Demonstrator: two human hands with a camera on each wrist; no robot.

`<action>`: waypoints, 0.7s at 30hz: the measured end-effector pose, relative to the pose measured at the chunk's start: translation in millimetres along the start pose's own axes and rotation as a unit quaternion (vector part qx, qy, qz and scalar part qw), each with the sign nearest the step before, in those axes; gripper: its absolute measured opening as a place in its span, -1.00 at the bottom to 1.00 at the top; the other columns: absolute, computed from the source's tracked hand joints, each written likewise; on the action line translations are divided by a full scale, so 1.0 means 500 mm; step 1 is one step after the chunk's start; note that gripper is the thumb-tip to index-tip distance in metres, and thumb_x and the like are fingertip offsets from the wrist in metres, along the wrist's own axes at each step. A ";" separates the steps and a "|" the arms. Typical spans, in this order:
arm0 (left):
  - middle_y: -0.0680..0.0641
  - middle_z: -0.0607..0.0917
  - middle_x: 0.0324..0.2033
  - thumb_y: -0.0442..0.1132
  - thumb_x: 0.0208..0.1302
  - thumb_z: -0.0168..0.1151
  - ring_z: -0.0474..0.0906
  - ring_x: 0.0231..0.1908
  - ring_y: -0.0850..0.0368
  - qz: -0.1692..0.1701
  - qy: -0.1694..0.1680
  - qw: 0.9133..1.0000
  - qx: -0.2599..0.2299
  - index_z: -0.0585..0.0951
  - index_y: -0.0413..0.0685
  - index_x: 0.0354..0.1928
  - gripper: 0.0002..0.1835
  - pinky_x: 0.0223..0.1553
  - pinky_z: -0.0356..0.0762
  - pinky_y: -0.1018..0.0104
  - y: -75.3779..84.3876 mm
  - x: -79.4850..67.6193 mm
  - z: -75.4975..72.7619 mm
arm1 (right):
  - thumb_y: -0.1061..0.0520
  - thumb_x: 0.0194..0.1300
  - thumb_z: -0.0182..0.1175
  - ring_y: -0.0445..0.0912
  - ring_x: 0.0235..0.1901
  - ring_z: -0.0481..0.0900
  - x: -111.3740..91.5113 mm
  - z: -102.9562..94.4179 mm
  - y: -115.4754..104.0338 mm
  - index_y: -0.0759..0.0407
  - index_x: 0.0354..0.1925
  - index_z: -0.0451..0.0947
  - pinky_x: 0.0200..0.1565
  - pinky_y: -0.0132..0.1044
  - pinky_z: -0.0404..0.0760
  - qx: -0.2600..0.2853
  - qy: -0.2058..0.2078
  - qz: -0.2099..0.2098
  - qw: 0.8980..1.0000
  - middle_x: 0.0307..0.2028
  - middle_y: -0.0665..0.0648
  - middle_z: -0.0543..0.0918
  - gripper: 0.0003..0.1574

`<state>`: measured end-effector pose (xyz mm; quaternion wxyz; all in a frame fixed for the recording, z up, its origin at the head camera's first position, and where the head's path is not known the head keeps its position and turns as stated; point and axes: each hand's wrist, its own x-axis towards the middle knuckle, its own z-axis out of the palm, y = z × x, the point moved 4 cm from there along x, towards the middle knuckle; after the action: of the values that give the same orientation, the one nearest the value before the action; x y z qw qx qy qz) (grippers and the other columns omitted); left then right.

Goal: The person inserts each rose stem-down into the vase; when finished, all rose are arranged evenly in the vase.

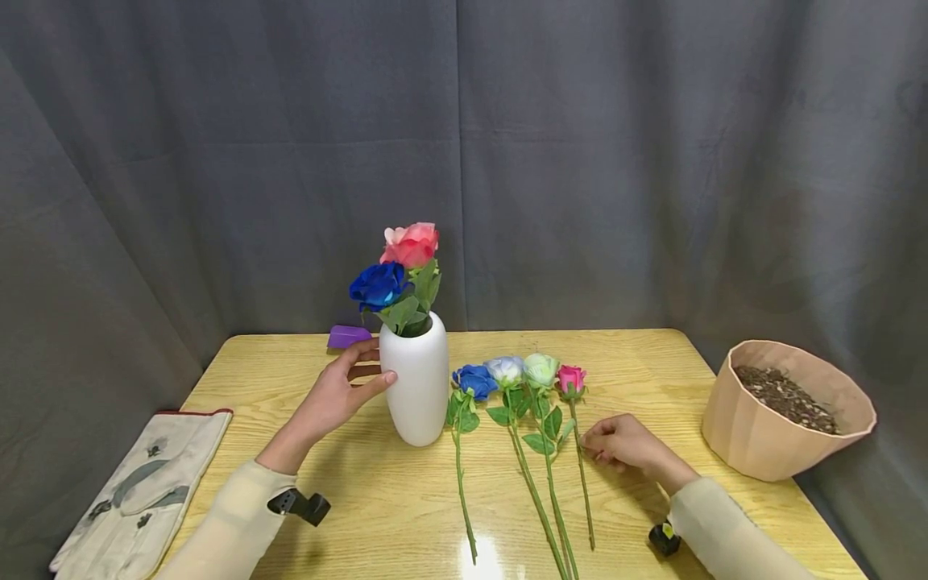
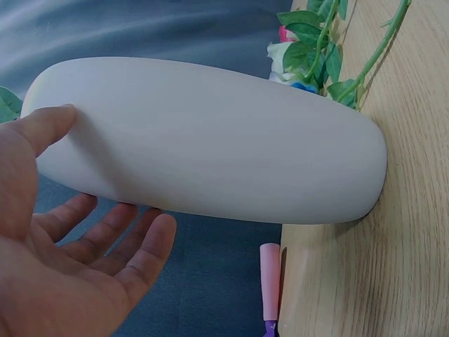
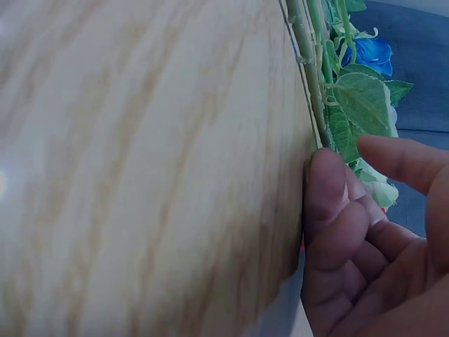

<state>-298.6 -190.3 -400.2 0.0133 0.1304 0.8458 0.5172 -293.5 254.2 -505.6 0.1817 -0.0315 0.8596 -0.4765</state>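
nearest the person, two cream sleeves come in over the wooden bench [image 1: 638, 354]. the right hand [image 1: 623, 443] rests knuckles-up on the bench with its fingers curled, the fingertips [image 3: 326, 175] touching the stem of the pink rose [image 1: 571, 377]; the right wrist view shows the thumb held apart above the fingers, and whether they actually pinch the stem cannot be told. the pink rose lies flat, its bloom pointing away from the person, the rightmost of four stems lying side by side. just left of it lie the pale green rose [image 1: 540, 369], the light blue rose [image 1: 505, 370] and the blue rose [image 1: 474, 380], their leaves overlapping. off the left edge of the bench lies a patterned glove [image 1: 141, 487].

a little farther in, the left hand [image 1: 337, 395] is spread wide beside the white vase [image 1: 416, 379], thumb tip on its front and fingers reaching round behind; the left wrist view shows the fingers straight and slightly off the surface. the vase stands upright just left of the loose roses and holds a dark blue rose [image 1: 379, 284] and a coral rose [image 1: 411, 244].

at the right edge stands a beige pot [image 1: 754, 435] filled with brown soil. behind the vase lies a purple object [image 1: 348, 335], and a grey curtain [image 1: 580, 161] closes off the back.
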 end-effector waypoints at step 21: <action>-0.19 0.49 0.31 0.10 0.32 0.30 0.48 0.30 -0.24 0.004 0.003 1.000 0.009 0.26 0.03 0.46 -0.23 0.19 0.58 -0.13 0.001 0.000 0.000 | 0.01 0.32 0.31 -0.17 -0.67 0.46 0.008 0.018 -0.007 0.18 -0.48 0.62 -0.66 -0.38 0.32 -0.079 0.055 0.023 0.995 -0.59 0.06 0.64 -0.69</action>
<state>-298.5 -190.0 -399.8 0.0073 0.1323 0.8498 0.5102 -294.7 243.9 -508.3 0.1422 0.0000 0.9037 -0.4039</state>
